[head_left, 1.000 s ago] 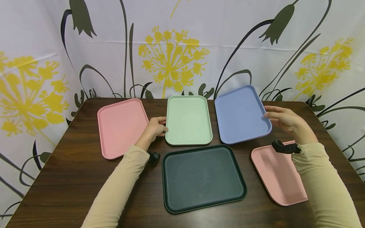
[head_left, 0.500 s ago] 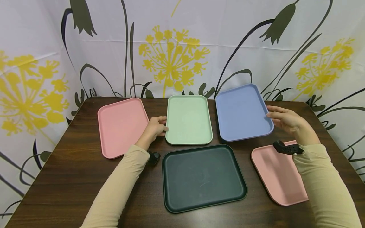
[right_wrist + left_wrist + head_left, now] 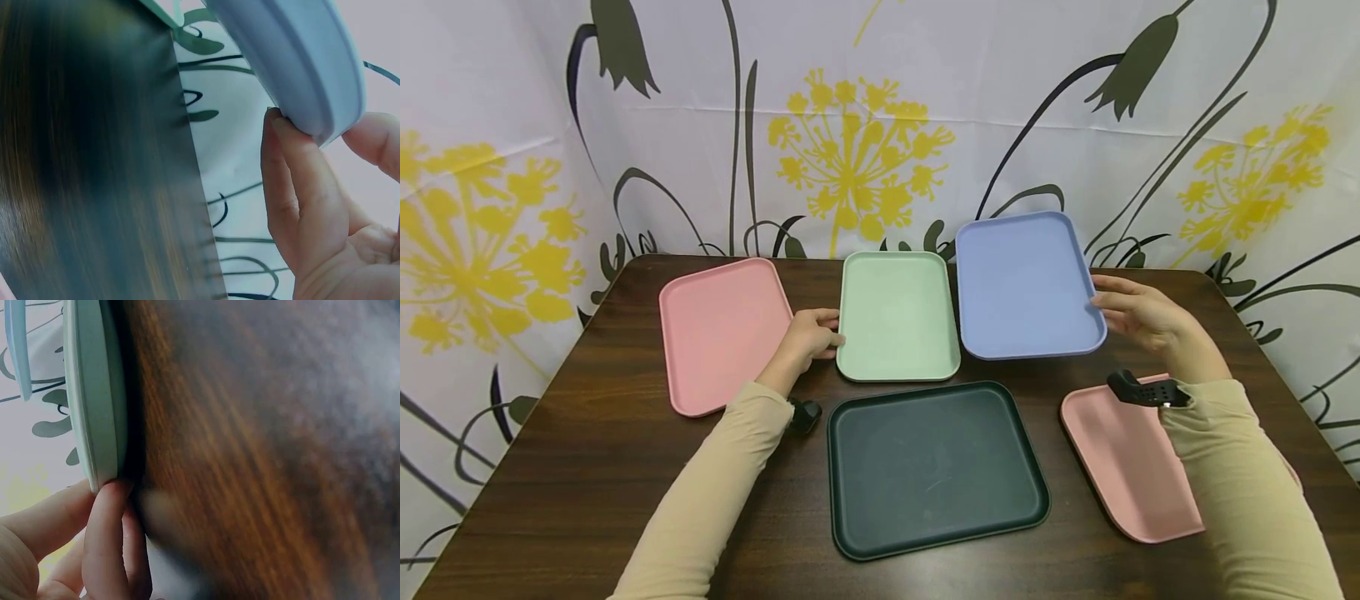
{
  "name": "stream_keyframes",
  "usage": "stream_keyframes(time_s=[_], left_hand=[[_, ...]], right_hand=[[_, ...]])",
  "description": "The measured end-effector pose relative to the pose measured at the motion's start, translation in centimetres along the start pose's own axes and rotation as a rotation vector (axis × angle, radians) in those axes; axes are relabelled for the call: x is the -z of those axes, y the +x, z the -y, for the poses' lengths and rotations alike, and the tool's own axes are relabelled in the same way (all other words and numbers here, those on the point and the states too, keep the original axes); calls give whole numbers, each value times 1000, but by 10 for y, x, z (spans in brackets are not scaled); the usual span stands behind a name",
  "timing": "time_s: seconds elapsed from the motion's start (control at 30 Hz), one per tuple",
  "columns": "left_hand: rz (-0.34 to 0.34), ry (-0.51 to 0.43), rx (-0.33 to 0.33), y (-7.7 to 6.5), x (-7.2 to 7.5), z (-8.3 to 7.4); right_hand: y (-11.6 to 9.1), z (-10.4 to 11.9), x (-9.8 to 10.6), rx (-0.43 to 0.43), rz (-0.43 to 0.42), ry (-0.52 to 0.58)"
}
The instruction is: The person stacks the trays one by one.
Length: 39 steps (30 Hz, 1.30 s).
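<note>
Where our line begins, just outside the left hand (image 3: 808, 333), we see a rose-pink tray (image 3: 726, 333) lying flat on the dark wood-grain table (image 3: 587, 467), its inner edge partly behind that hand. We see the left hand nearly closed in a pinch, thumb and fingertips on the left rim of the mint-green tray (image 3: 897, 317), which reaches inward from that hand, its long axis pointing forward. Nearer than both hands, and between them, we have a dark green tray (image 3: 936, 471), its long axis crosswise. Next comes the periwinkle-blue tray (image 3: 1030, 287), just inside the right hand (image 3: 1150, 318) and raised off the table, its long axis seemingly forward too, slightly turned. We find the right hand opened only about the rim's thickness, thumb and fingers pinching the tray's right edge. Nearer than that hand lies a salmon-pink tray (image 3: 1131, 462), partly hidden by the right sleeve (image 3: 1247, 475). We judge that everything turns on how the two held trays sit: the periwinkle-blue one is higher and to the right, its left edge just beside the mint-green one's right edge; whether they touch, we cannot tell. The left hand is nearer the mint-green tray, the right hand nearer the periwinkle-blue.
</note>
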<state>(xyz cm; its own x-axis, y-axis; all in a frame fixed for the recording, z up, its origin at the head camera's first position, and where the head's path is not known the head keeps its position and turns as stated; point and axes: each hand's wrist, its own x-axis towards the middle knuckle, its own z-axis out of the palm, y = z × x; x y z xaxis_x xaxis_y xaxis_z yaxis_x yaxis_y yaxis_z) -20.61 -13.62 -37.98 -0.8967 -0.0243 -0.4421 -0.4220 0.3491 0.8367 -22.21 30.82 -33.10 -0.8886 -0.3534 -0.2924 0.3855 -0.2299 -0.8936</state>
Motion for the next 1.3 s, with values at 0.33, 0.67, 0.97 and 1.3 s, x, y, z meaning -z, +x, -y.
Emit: stream_keyframes(time_s=[0.33,0.67,0.97,1.3], left_hand=[[9,-23,-17,1,-1,5],[-105,38,-130,-5,-7,3],[-183,-3,-189,-9,-10,-5],[-78,-164,-195,-15,-15,-16]], right_hand=[[10,-7,-12,-12,26,5],[19,-12,-29,-52,0,-30],[25,-18,-41,-79,2,-93],[32,-23,-62,-105,17,-160]])
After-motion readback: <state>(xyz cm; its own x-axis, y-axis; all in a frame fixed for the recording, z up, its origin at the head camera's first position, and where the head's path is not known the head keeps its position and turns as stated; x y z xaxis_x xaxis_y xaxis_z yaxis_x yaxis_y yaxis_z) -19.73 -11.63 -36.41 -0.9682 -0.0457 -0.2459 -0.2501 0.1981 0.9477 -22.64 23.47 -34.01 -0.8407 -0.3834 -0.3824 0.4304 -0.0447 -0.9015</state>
